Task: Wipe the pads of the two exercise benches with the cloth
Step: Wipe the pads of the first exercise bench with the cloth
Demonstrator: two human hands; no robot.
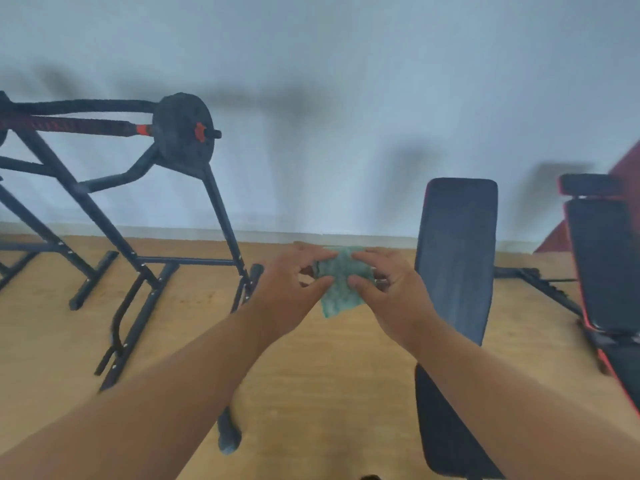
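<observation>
Item 1, nearest: left hand point(287, 289) and right hand point(388, 289), both raised in front of the body. The fingers of each are pinched closed on the same thing, thumbs below and fingertips on top.

Item 2, between the fingers: small teal-green patterned cloth point(341, 282), bunched, held in the air by both hands at once. One loose corner hangs down below the thumbs. It touches no pad.

Item 3, just right of the right-hand fingers and below them: near bench with long dark padded board point(457, 258), red trim along its edge. Its long axis runs away from the person toward the wall, the far part tilted up as a backrest, the near part passing under the right forearm. The right hand is the nearer one to it; the wipe would likely start by carrying the cloth rightward and down.

Item 4, farther right of the fingers, well apart: second bench with dark pad and red frame point(606, 258), a round roller cushion at its top.

Item 5, left of the fingers and beyond: black steel rack point(86, 202) carrying a barbell with round black weight plate point(183, 128).

Containers: none in view.
</observation>
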